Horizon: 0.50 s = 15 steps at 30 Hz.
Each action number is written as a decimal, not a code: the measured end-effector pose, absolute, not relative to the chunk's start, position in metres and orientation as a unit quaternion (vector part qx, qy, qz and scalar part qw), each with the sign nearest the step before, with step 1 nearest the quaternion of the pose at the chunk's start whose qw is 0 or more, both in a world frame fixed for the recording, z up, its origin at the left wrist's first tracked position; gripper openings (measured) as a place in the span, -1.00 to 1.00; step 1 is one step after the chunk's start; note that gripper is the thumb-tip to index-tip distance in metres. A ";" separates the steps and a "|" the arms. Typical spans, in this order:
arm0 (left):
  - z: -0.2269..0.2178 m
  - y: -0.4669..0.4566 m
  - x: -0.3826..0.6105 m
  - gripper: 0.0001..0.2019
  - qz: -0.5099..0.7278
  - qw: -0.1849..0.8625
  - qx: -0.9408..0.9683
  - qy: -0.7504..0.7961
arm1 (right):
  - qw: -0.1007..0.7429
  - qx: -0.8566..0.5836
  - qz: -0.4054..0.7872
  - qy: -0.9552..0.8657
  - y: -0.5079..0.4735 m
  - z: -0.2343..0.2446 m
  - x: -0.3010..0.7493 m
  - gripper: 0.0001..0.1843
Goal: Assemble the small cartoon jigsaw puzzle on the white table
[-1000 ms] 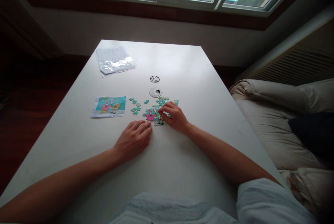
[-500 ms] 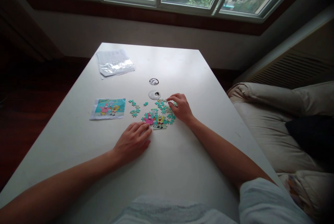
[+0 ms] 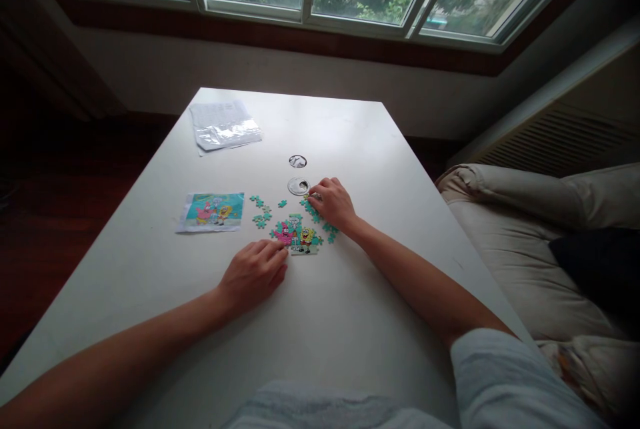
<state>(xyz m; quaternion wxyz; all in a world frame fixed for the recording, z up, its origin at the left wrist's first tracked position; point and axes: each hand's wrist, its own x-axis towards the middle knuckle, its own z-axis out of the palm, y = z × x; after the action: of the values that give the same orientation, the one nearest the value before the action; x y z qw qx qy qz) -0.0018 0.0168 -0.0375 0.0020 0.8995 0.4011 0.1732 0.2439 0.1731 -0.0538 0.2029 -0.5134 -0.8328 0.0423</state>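
On my remote feed, a white rectangular surface under a window carries a small cartoon jigsaw that I judge well short of half built. The person's left hand lies flat midway between the near and far edges. Its fingers are loosely extended and hold nothing, their tips touching the near left side of the joined patch of cardboard jigsaw. The right hand rests just beyond that patch, fingers curled down over scattered pieces; I cannot tell whether they pinch one. A crinkled clear plastic bag sits by the far left corner, and a printed cartoon reference card lies toward the left edge. Done, as I read it: the characters along the picture's bottom. Left: the loose teal jigsaw pieces between card and patch, and those under the right hand. Two round silver discs lie just beyond, toward the far edge.
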 end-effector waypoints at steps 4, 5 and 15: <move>-0.038 0.015 -0.001 -0.79 0.186 0.017 0.898 0.399 | 0.157 -0.527 0.033 -0.835 0.169 -0.047 0.238 -0.77; -0.038 0.016 -0.001 -0.78 0.189 0.020 0.896 0.401 | 0.146 -0.527 0.030 -0.837 0.167 -0.045 0.237 -0.77; -0.039 0.032 -0.014 -0.79 0.190 0.035 0.874 0.445 | 0.188 -0.529 0.095 -0.822 0.178 -0.048 0.233 -0.91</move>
<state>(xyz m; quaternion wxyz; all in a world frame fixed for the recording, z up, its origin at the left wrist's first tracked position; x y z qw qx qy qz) -0.0139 0.0320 -0.0391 0.0354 0.8744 0.4452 0.1898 0.2333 0.1776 -0.0476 0.1883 -0.5293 -0.8218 0.0948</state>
